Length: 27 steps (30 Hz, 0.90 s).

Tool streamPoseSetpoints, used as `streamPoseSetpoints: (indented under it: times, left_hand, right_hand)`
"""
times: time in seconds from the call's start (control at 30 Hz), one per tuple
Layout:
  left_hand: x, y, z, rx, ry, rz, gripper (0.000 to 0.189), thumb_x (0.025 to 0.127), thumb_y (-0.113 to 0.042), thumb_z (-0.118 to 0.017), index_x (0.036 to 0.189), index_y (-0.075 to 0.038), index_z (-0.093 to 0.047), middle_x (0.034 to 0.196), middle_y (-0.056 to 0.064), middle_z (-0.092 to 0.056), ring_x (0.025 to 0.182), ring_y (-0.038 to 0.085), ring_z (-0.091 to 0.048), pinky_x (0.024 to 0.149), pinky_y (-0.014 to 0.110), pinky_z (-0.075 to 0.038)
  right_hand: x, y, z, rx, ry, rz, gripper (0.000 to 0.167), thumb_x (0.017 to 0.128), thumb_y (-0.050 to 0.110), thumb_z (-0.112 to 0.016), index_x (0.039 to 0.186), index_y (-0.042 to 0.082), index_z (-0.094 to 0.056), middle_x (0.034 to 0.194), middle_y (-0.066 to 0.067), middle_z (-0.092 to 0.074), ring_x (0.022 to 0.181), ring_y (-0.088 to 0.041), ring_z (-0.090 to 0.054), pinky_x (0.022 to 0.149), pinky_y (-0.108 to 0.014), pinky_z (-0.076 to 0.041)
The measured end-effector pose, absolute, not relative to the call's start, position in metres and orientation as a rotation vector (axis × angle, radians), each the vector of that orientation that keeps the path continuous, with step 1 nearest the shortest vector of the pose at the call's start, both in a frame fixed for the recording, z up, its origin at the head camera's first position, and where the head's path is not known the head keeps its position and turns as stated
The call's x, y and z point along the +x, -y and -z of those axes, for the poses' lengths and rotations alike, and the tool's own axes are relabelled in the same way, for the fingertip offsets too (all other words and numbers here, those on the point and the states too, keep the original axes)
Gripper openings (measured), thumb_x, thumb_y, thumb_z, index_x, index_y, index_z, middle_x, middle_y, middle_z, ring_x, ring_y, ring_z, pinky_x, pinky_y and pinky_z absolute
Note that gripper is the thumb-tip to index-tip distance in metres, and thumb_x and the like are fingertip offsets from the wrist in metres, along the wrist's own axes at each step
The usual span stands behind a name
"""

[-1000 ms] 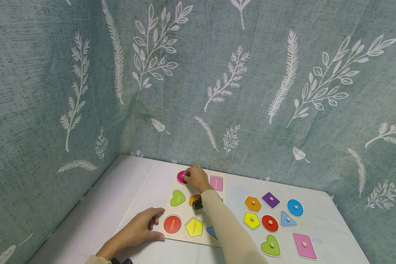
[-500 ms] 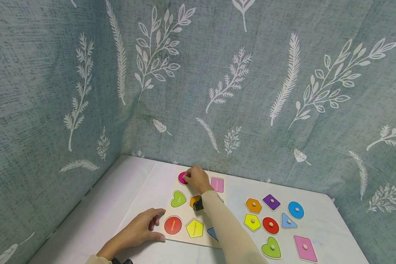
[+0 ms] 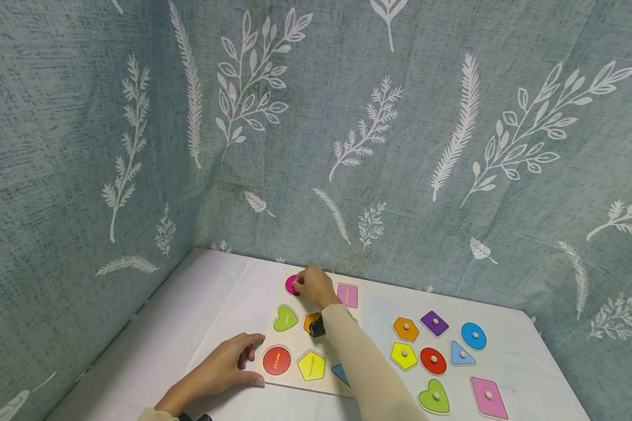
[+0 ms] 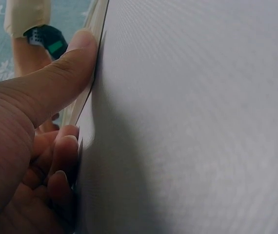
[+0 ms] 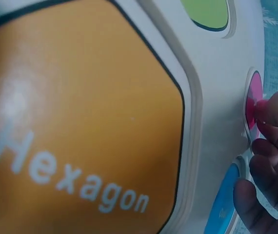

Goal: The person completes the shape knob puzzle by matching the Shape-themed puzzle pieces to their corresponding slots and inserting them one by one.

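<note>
A wooden shape puzzle board [image 3: 288, 346] with printed recesses lies flat on the white table. At its far left corner my right hand [image 3: 316, 286] pinches the small knob of a magenta puzzle piece [image 3: 291, 285]. In the right wrist view that magenta piece [image 5: 254, 92] appears to sit in its recess, thumb and a finger at its pink knob. My left hand [image 3: 225, 365] rests against the board's near left edge. In the left wrist view its thumb [image 4: 75, 68] touches the board's side, with the other fingers loosely bent below.
Right of the board lie several knobbed pieces: orange hexagon [image 3: 405, 330], purple piece [image 3: 434, 323], blue circle [image 3: 474, 336], yellow pentagon [image 3: 403, 356], red piece [image 3: 433, 361], blue triangle [image 3: 462, 354], green heart [image 3: 434, 397], pink piece [image 3: 488, 397]. Patterned cloth [image 3: 295, 146] hangs behind the table.
The head view has shifted very slightly. Both hands keep their places, the right one still pinching the magenta piece's knob.
</note>
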<state>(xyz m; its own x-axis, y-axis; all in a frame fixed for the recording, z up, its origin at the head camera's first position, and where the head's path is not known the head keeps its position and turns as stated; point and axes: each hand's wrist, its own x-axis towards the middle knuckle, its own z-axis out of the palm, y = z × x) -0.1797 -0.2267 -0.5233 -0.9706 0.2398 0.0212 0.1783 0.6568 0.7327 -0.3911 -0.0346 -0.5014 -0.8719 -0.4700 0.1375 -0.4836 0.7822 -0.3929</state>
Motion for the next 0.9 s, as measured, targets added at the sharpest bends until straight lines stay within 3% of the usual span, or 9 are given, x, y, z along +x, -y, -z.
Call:
streamPoseSetpoints:
  times: [0.37, 0.6, 0.9]
  left_hand:
    - [-0.18, 0.225, 0.524, 0.361, -2.78, -1.215, 0.088, 0.069, -0.038, -0.095, 0.137, 0.002, -0.058, 0.092, -0.004, -0.053, 0.076, 0.008, -0.049, 0.064, 0.024, -0.043]
    - [-0.181, 0.225, 0.523, 0.379, -2.801, -1.211, 0.086, 0.069, -0.038, -0.095, 0.136, 0.002, -0.058, 0.092, -0.005, -0.052, 0.075, 0.007, -0.049, 0.064, 0.024, -0.043]
    - [-0.181, 0.227, 0.525, 0.346, -2.805, -1.207, 0.089, 0.067, -0.038, -0.096, 0.136, 0.002, -0.058, 0.091, -0.004, -0.052, 0.076, 0.008, -0.048, 0.064, 0.024, -0.043]
  right_hand:
    - [-0.393, 0.034, 0.499, 0.885, 2.919, -0.579, 0.029, 0.096, 0.017, -0.071, 0.067, 0.014, -0.071, 0.061, 0.005, -0.052, 0.062, -0.01, -0.043, 0.056, -0.024, -0.037]
    - [-0.392, 0.031, 0.495, 0.85, 2.94, -0.604, 0.014, 0.094, 0.026, -0.078, 0.092, 0.013, -0.081, 0.09, 0.001, -0.064, 0.082, -0.013, -0.053, 0.072, -0.028, -0.049]
    - [-0.387, -0.007, 0.484, 0.998, 2.909, -0.708, 0.024, 0.096, 0.021, -0.075, 0.116, 0.008, -0.076, 0.11, -0.006, -0.073, 0.102, -0.023, -0.068, 0.089, -0.039, -0.055]
